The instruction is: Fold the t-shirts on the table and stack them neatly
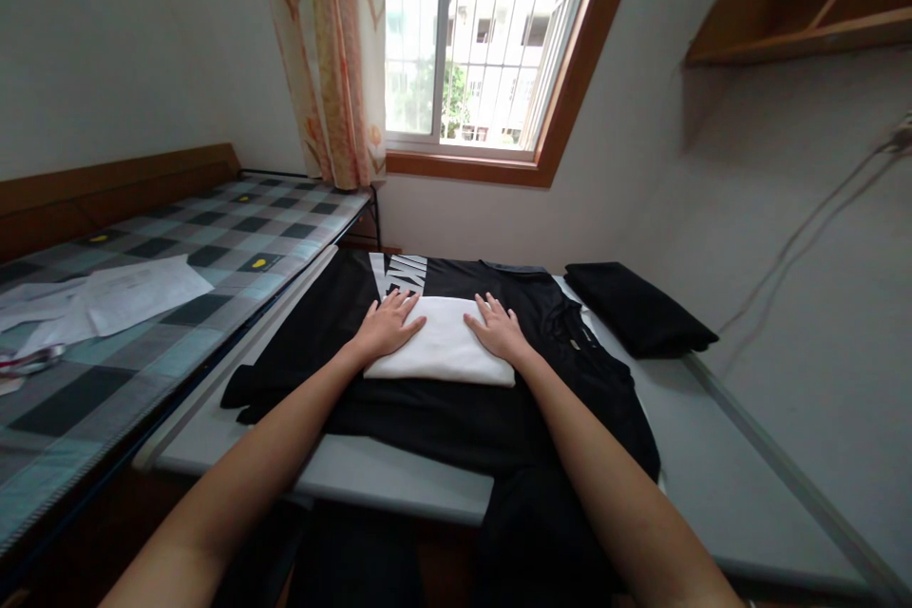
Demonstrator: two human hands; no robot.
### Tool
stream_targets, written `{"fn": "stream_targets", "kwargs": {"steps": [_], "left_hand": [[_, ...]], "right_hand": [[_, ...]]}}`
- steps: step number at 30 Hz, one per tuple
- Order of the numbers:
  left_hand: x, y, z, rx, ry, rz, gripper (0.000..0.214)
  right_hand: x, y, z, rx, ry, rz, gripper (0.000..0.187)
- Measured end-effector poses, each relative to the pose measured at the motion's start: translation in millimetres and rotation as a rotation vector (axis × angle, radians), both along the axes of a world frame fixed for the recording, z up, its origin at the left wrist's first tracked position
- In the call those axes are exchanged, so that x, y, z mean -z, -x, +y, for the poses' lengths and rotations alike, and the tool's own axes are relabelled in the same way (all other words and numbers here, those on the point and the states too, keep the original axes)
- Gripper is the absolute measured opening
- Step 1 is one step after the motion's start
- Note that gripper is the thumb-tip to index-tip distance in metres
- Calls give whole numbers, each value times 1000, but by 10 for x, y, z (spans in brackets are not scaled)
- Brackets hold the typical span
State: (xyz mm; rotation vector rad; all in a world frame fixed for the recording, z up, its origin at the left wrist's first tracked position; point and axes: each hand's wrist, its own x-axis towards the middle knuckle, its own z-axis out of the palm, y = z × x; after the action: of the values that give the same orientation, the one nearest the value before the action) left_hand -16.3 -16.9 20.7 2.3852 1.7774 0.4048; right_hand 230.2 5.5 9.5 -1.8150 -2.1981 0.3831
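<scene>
A folded white cloth [442, 342] lies flat on top of a spread black T-shirt [420, 408] with white lettering near its far edge. My left hand [390, 323] rests palm down on the cloth's left side, fingers stretched out. On the right side, my right hand [495, 328] lies the same way, fingers apart and pointing away from me. Neither hand grips the cloth. The shirt's neckline is at the right, and one sleeve hangs over the table's near edge.
The shirt covers much of a pale grey table [399, 470]. A folded black cloth [637, 309] sits at its far right, by the wall. To the left stands a bed with a checked cover [235, 228] and white papers [135, 294]. Behind are a curtain [332, 66] and a window.
</scene>
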Motion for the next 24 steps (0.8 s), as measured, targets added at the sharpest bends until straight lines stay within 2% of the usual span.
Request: {"fn": "stream_targets", "kwargs": {"steps": [5,8,10,13,16,19,24], "left_hand": [[51,33,51,19,-65,-86,58],[77,75,89,13,-133,-167,51],[60,97,87,26,-165,-185,46],[-17,90,23,131,-208,-143,43],[-93,27,-76,276,-226,-86,47],[-99,-54,-145,311,-187,-11,54],[-27,-106,-148,284,-47,78,64]], "right_hand": [[50,-80,52,15,-207,243,52],[68,-214,123,107,-384,388,47],[65,-293,158,152,-445,427,45],[10,-307,156,144,-507,471,43],[-97,-168,72,52,-594,483,43],[-165,35,-53,-94,-545,361,47],[-104,209,-167,-189,-236,14,56]]}}
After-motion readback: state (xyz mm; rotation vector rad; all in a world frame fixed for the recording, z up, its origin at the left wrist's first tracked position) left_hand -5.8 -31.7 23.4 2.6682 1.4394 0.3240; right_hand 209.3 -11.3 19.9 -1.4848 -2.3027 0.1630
